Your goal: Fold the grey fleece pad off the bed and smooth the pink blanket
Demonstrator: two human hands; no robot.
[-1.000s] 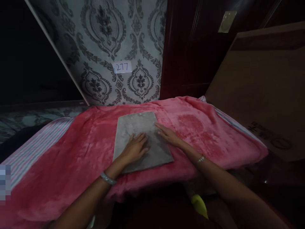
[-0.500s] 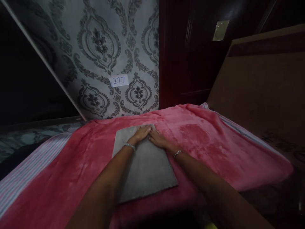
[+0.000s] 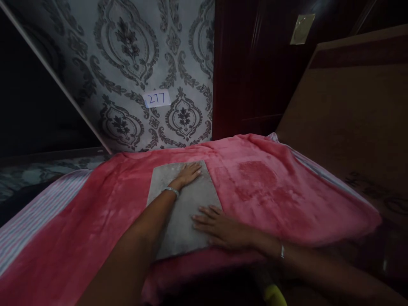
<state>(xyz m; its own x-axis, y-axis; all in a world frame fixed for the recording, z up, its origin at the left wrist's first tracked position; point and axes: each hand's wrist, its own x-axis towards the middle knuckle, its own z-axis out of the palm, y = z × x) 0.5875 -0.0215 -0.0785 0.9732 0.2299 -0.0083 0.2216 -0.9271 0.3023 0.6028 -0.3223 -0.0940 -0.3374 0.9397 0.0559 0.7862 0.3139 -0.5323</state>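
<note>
A flat grey cloth (image 3: 188, 204), roughly rectangular, lies spread on a pink plush blanket (image 3: 255, 178). My left hand (image 3: 188, 173) rests palm down near the cloth's far edge, fingers stretched out and pointing to the right. Lower down, my right hand (image 3: 223, 227) lies across the cloth's near right part with its fingers spread, pointing left. Neither hand grips anything. Each wrist wears a silvery bracelet. My forearm hides part of the cloth's left side.
Patterned wallpaper (image 3: 127, 46) with a paper label (image 3: 157, 98) reading 277 stands behind. A big cardboard sheet or box (image 3: 353, 119) leans at the right. Striped fabric (image 3: 47, 208) shows at the left. Below the blanket's front edge is a yellow-green object (image 3: 274, 295).
My right hand has moved away from my left, toward me and down to the cloth's near right part, its fingers now spread. The left hand stays near the far edge. The view has shifted slightly.
</note>
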